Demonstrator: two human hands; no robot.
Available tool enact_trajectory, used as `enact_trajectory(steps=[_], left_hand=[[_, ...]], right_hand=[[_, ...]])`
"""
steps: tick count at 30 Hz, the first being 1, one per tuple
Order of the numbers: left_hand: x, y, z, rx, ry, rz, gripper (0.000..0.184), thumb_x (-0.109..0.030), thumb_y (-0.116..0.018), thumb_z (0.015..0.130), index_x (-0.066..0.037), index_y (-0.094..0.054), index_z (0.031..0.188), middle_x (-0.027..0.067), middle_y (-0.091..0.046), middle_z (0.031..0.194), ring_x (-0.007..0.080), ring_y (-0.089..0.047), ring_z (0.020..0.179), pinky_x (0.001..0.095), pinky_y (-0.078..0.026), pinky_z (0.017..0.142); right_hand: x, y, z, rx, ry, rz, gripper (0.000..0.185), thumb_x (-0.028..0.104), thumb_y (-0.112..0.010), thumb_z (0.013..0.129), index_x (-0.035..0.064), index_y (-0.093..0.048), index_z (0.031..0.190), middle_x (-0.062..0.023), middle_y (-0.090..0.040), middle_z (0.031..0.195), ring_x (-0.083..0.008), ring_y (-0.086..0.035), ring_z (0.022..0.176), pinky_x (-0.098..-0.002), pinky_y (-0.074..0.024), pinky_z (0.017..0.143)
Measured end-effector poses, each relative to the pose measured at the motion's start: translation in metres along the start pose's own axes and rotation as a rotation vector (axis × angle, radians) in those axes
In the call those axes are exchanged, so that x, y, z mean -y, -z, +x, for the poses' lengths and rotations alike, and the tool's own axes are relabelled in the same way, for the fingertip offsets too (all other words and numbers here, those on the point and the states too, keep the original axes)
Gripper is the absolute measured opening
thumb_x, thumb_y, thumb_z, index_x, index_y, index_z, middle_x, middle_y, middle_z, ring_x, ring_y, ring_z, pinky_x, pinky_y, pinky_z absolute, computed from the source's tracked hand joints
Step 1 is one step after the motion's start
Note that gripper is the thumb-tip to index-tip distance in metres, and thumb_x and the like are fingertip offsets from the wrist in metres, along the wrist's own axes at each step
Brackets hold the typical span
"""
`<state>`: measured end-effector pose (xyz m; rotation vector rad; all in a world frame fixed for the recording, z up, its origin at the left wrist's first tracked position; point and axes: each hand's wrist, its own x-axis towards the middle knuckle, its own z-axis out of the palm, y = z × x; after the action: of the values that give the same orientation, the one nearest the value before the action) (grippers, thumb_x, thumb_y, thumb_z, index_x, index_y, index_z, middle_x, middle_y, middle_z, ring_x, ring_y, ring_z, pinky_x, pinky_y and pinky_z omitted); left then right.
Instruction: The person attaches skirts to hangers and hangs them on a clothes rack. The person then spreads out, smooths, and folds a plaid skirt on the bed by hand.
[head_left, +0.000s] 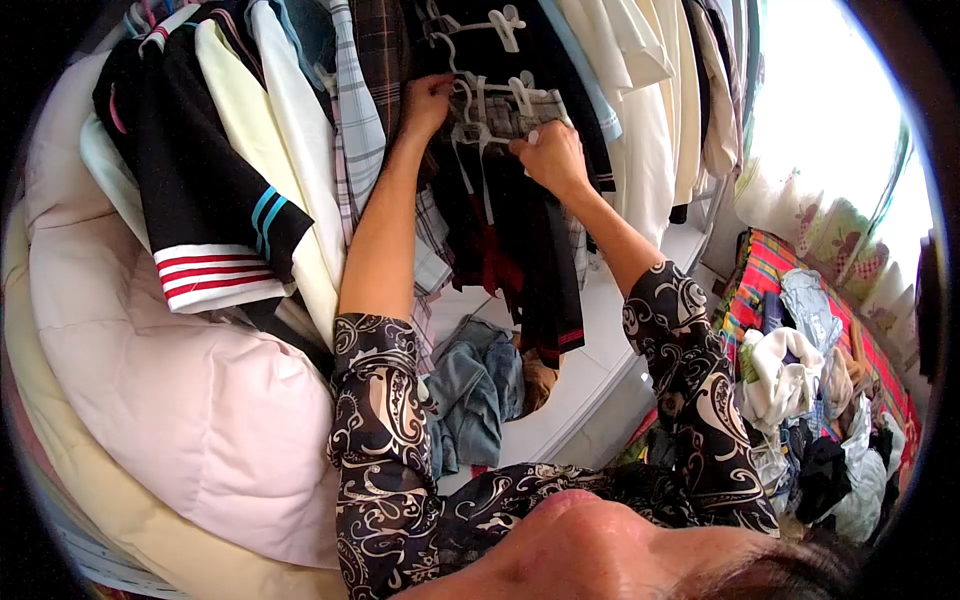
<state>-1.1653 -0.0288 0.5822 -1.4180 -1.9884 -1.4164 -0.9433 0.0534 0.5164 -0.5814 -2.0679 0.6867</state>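
White plastic clip hangers hang in tiers among the clothes, with grey plaid and black garments clipped to them. My left hand is closed at the left side, its fingertips at the hook of a hanger; the exact hold is partly hidden. At the right end of the lower hanger, my right hand pinches a white clip beside the plaid waistband. Below the hangers, black trousers with a dark red trim hang down between my forearms.
Shirts and a black striped-cuff top hang at the left over a pale pink puffy quilt. Folded jeans lie on a white shelf. Piled clothes cover a red plaid cloth near the curtained window.
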Motion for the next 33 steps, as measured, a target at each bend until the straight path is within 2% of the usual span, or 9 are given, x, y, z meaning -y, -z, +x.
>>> enact_trajectory(steps=[5, 9, 12, 18, 22, 25, 26, 28, 33], left_hand=[[0.023, -0.013, 0.010, -0.004, -0.014, 0.068, 0.026, -0.015, -0.057, 0.098, -0.005, -0.071, 0.118, 0.0172, -0.072, 0.110, 0.0293, -0.068, 0.102, 0.0397, -0.052, 0.088], [0.029, -0.025, -0.014, -0.099, -0.115, 0.089, 0.036, -0.018, -0.058, 0.097, -0.007, -0.062, 0.131, 0.0200, -0.064, 0.123, 0.0343, -0.063, 0.111, 0.0434, -0.050, 0.092], [0.034, -0.038, -0.034, -0.264, -0.269, 0.075, 0.048, -0.022, -0.059, 0.097, -0.005, -0.049, 0.141, 0.0225, -0.050, 0.140, 0.0374, -0.051, 0.127, 0.0452, -0.043, 0.103], [0.033, -0.076, -0.118, -0.304, -0.075, -0.134, 0.061, -0.028, -0.054, 0.101, 0.003, -0.031, 0.149, 0.0255, -0.035, 0.152, 0.0412, -0.035, 0.140, 0.0462, -0.029, 0.115], [0.044, -0.099, -0.171, -0.294, 0.074, -0.011, 0.061, -0.036, -0.045, 0.105, -0.006, -0.026, 0.155, 0.0246, -0.025, 0.158, 0.0405, -0.027, 0.145, 0.0463, -0.026, 0.117], [0.063, -0.112, -0.204, 0.043, 0.565, 0.011, 0.055, -0.032, -0.045, 0.105, -0.004, -0.034, 0.151, 0.0258, -0.033, 0.154, 0.0381, -0.037, 0.140, 0.0428, -0.031, 0.115], [0.079, -0.123, -0.220, -0.077, 0.191, 0.598, 0.046, -0.029, -0.048, 0.101, 0.000, -0.045, 0.138, 0.0237, -0.047, 0.138, 0.0379, -0.046, 0.129, 0.0440, -0.038, 0.107], [0.101, -0.136, -0.244, -0.210, -0.222, 1.167, 0.040, -0.026, -0.051, 0.098, 0.003, -0.057, 0.124, 0.0216, -0.062, 0.123, 0.0378, -0.055, 0.118, 0.0451, -0.046, 0.099], [0.117, -0.160, -0.291, 0.448, 0.492, 0.716, 0.036, -0.023, -0.052, 0.098, 0.004, -0.058, 0.122, 0.0197, -0.059, 0.129, 0.0348, -0.054, 0.117, 0.0441, -0.045, 0.098]], right_hand=[[-0.001, 0.001, -0.005, 0.015, -0.002, -0.062, 0.040, 0.033, -0.079, 0.078, -0.0057, -0.071, 0.083, -0.0266, -0.069, 0.084, -0.0420, -0.068, 0.084, -0.0478, -0.0525, 0.075], [-0.011, 0.002, -0.020, 0.016, 0.127, -0.229, 0.048, 0.040, -0.077, 0.081, 0.0063, -0.069, 0.115, -0.0265, -0.066, 0.110, -0.0414, -0.067, 0.092, -0.0490, -0.0532, 0.079], [-0.019, 0.003, -0.039, 0.035, 0.206, -0.051, 0.059, 0.033, -0.078, 0.082, 0.0129, -0.057, 0.134, -0.0248, -0.064, 0.118, -0.0423, -0.066, 0.100, -0.0478, -0.0533, 0.083], [-0.080, -0.035, -0.113, -0.212, 0.285, 0.221, 0.086, 0.013, -0.078, 0.079, 0.0165, -0.032, 0.151, -0.0231, -0.060, 0.131, -0.0448, -0.058, 0.118, -0.0481, -0.0493, 0.097], [-0.118, -0.061, -0.175, -0.165, 0.079, 0.247, 0.062, 0.012, -0.078, 0.078, 0.0055, -0.052, 0.134, -0.0224, -0.067, 0.115, -0.0407, -0.066, 0.103, -0.0432, -0.0528, 0.088], [-0.162, -0.090, -0.222, 0.156, -0.153, 0.159, 0.036, 0.019, -0.075, 0.081, 0.0017, -0.067, 0.111, -0.0243, -0.068, 0.097, -0.0429, -0.066, 0.091, -0.0450, -0.0522, 0.080], [-0.174, -0.094, -0.235, 0.198, -0.252, 0.120, 0.030, 0.020, -0.074, 0.081, 0.0012, -0.069, 0.105, -0.0241, -0.068, 0.093, -0.0421, -0.066, 0.088, -0.0458, -0.0518, 0.077], [-0.213, -0.107, -0.260, 0.244, -0.399, 0.058, 0.026, 0.020, -0.072, 0.081, 0.0016, -0.071, 0.099, -0.0231, -0.068, 0.085, -0.0398, -0.067, 0.082, -0.0458, -0.0518, 0.073], [-0.261, -0.084, -0.308, 0.082, -0.538, -0.031, 0.033, 0.016, -0.070, 0.083, 0.0069, -0.068, 0.114, -0.0191, -0.069, 0.098, -0.0318, -0.068, 0.091, -0.0394, -0.0528, 0.079]])
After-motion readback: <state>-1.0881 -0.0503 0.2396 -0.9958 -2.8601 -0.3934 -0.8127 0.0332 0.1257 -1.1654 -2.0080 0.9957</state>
